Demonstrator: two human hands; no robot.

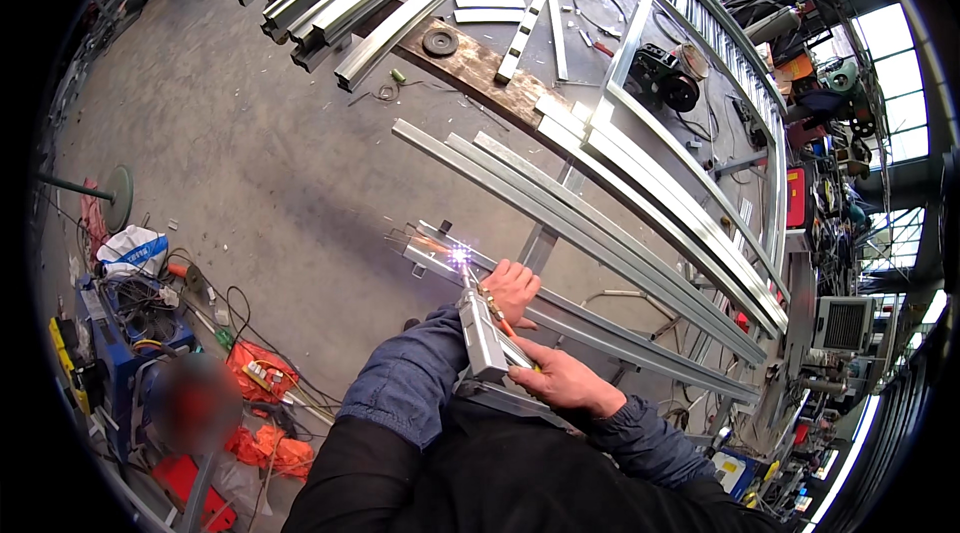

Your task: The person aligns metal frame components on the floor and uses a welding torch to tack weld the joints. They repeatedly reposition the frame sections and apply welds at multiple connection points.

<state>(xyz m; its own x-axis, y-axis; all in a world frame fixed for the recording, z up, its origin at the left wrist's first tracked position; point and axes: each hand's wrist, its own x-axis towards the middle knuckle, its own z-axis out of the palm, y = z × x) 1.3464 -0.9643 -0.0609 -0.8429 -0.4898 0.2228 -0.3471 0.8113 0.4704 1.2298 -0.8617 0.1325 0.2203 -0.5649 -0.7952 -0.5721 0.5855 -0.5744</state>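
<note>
The right hand (565, 380) grips a torch (507, 328) at the sparking tube (432, 257); the left hand (512, 290), I cannot tell. Floor (250, 163) opens left of the tube's end; bars (500, 191) crowd right.

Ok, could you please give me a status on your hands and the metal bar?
Right hand holding the torch. Left hand beside its front, grip unclear. Bright spark near the end of the metal bar. Exact contact too bright to see.
</note>
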